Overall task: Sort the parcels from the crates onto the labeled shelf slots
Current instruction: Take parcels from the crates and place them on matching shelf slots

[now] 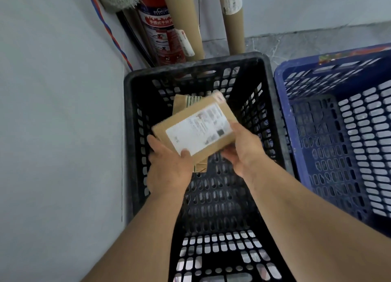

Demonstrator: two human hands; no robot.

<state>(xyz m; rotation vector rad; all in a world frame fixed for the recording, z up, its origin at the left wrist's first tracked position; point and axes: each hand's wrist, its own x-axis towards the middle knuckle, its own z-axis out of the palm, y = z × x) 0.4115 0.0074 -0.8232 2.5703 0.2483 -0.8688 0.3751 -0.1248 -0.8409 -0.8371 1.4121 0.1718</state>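
I hold a flat cardboard parcel (195,126) in both hands above the black crate (190,67). My left grip (169,167) closes on its near corner: the thumb lies on top, on the edge of the white shipping label (186,137), and the fingers curl underneath. My right grip (243,150) pinches the neighbouring corner, thumb on the upper face and fingers hidden below.

The parcel sits tilted between my two grips, label up. I judge it light, since thumb-and-finger holds at two corners carry it. The box looks stiff, with crisp edges, so it should not sag or fold. Plain cardboard gives good friction; the glossy label is likely slicker, so I would rather keep my pads on bare board. Holding opposite edges, fingers under and thumbs over, seems the safest hold. One grip across the short side would probably do too.

Directly beneath my grips, another brown parcel (179,104) lies on the crate floor, partly hidden by the one I hold. Beyond my right grip stands a blue crate (281,86); I see nothing in the part of it that shows. The shelf slots are out of view.
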